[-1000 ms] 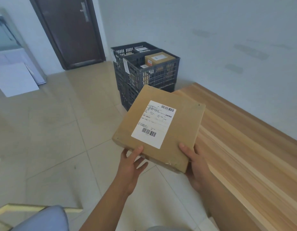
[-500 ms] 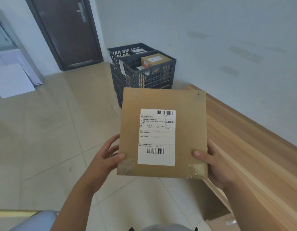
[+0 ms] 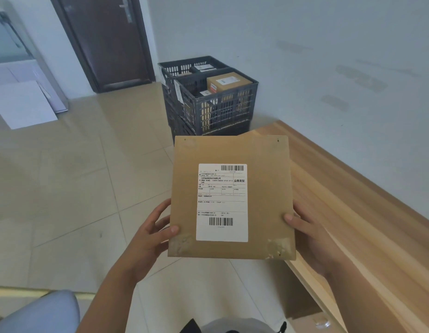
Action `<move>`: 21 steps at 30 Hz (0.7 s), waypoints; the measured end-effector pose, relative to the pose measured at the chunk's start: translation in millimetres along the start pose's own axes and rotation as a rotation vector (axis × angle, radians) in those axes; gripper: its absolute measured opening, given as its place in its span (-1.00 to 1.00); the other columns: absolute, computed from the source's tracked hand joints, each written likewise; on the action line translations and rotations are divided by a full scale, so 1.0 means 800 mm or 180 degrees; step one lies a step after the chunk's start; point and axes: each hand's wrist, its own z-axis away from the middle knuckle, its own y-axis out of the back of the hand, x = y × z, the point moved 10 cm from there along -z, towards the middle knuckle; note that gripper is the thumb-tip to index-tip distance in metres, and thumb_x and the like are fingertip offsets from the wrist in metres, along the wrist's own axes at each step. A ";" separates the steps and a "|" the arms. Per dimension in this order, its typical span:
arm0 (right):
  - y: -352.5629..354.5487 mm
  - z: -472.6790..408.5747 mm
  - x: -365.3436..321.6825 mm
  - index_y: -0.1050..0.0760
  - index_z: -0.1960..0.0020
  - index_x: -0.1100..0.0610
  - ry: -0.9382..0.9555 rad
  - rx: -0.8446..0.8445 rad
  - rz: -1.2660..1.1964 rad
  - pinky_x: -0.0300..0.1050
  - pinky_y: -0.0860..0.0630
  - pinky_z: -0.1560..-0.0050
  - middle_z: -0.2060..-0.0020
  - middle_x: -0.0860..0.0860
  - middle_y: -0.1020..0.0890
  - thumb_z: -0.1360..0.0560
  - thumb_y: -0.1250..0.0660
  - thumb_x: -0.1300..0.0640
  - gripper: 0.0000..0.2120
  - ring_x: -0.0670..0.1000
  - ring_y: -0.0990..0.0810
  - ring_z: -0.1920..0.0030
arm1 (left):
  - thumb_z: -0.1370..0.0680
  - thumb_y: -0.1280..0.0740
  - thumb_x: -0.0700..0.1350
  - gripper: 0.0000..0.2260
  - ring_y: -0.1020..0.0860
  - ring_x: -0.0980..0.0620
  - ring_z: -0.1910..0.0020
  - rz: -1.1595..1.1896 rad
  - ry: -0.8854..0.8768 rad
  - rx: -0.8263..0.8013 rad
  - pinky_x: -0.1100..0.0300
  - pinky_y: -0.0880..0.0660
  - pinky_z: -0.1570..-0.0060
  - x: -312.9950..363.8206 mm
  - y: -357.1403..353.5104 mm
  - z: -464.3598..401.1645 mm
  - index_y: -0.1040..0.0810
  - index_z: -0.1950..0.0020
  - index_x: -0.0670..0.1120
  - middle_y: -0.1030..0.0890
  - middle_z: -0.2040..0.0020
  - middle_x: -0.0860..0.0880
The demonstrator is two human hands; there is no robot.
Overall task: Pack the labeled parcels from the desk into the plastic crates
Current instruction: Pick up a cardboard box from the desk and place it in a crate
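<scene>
parcel (image 3: pixel 232 195) tilted further upright | 2 hands, left (image 3: pixel 148 239), right (image 3: pixel 307 239): grip pinching parcel | 2 crates (image 3: pixel 216 102)

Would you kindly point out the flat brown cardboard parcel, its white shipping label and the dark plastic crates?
Flat brown cardboard parcel (image 3: pixel 184 188): head view, bare left face.
White shipping label (image 3: pixel 222 203): head view, centre.
Dark plastic crates (image 3: pixel 223 109): head view, front wall.

Left hand (image 3: pixel 152 233) and right hand (image 3: pixel 306 233) raised, thumbs forward, fingers curled in grip.
</scene>
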 end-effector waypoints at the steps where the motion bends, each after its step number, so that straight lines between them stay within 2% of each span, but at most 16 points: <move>1: 0.002 0.000 -0.001 -0.44 -0.49 -0.12 -0.0030 -0.0015 0.0021 0.40 -0.40 -0.41 -0.37 0.12 -0.60 -0.43 -0.47 -0.02 -0.37 0.26 -0.55 -0.38 | -0.21 -0.70 0.10 -0.11 -0.62 -0.17 -0.28 0.0006 -0.0008 -0.0022 -0.03 -0.58 -0.12 -0.002 -0.003 0.000 -0.42 -0.50 0.22 -0.62 -0.36 -0.10; 3: 0.007 0.001 -0.006 -0.47 -0.47 -0.14 -0.0053 -0.0004 0.0126 0.19 -0.55 -0.23 -0.33 0.08 -0.63 -0.46 -0.42 0.00 -0.43 0.16 -0.60 -0.31 | -0.37 -0.60 -0.04 -0.23 -0.60 -0.18 -0.31 0.0022 -0.0063 -0.0042 -0.04 -0.56 -0.14 -0.005 -0.008 0.000 -0.40 -0.52 0.21 -0.61 -0.37 -0.10; 5: 0.011 0.001 -0.011 -0.50 -0.44 -0.15 -0.0045 -0.0033 0.0228 -0.03 -0.55 -0.07 -0.29 0.03 -0.65 -0.48 -0.36 0.00 -0.48 0.07 -0.65 -0.22 | -0.44 -0.49 -0.14 -0.30 -0.60 -0.17 -0.32 0.0020 -0.0092 -0.0022 -0.03 -0.55 -0.15 -0.008 -0.011 0.001 -0.38 -0.54 0.21 -0.61 -0.38 -0.10; 8: 0.016 -0.002 -0.009 -0.52 -0.42 -0.13 -0.0082 -0.0083 0.0231 0.00 -0.54 -0.09 -0.27 0.03 -0.66 -0.47 -0.36 0.02 -0.49 0.05 -0.67 -0.17 | -0.41 -0.53 -0.12 -0.26 -0.58 -0.18 -0.34 0.0043 -0.0097 0.0002 -0.05 -0.52 -0.19 -0.013 -0.016 0.004 -0.37 -0.55 0.21 -0.59 -0.40 -0.11; 12: 0.022 -0.008 0.000 -0.51 -0.44 -0.10 -0.0176 -0.0116 0.0188 -0.08 -0.55 0.01 -0.27 0.04 -0.66 -0.46 -0.36 0.04 -0.46 -0.01 -0.68 -0.10 | -0.32 -0.62 -0.05 -0.18 -0.57 -0.22 -0.35 0.0144 -0.0107 0.0126 -0.12 -0.50 -0.22 -0.020 -0.020 0.013 -0.39 -0.53 0.22 -0.58 -0.41 -0.11; 15: 0.026 -0.011 0.009 -0.52 -0.43 -0.13 -0.0251 -0.0191 0.0167 0.03 -0.52 -0.06 -0.28 0.04 -0.66 -0.47 -0.36 0.04 -0.48 0.03 -0.67 -0.12 | -0.24 -0.69 0.01 -0.11 -0.59 -0.20 -0.33 0.0177 -0.0078 0.0263 -0.06 -0.54 -0.17 -0.030 -0.022 0.024 -0.41 -0.51 0.24 -0.59 -0.39 -0.12; 19: 0.032 -0.010 0.018 -0.51 -0.43 -0.15 -0.0317 -0.0311 0.0260 0.16 -0.48 -0.22 -0.28 0.02 -0.66 -0.47 -0.36 0.03 -0.49 0.12 -0.64 -0.24 | -0.33 -0.57 -0.09 -0.22 -0.60 -0.20 -0.31 0.0198 -0.0093 0.0450 0.05 -0.61 -0.04 -0.044 -0.024 0.038 -0.41 -0.52 0.22 -0.60 -0.38 -0.15; 21: 0.036 -0.009 0.021 -0.49 -0.45 -0.15 -0.0341 -0.0337 0.0309 0.19 -0.48 -0.26 -0.28 0.00 -0.67 -0.49 -0.37 0.02 -0.48 0.11 -0.63 -0.28 | -0.32 -0.54 -0.09 -0.24 -0.60 -0.20 -0.30 0.0198 -0.0085 0.0535 0.04 -0.61 -0.02 -0.049 -0.029 0.041 -0.43 -0.49 0.24 -0.61 -0.36 -0.15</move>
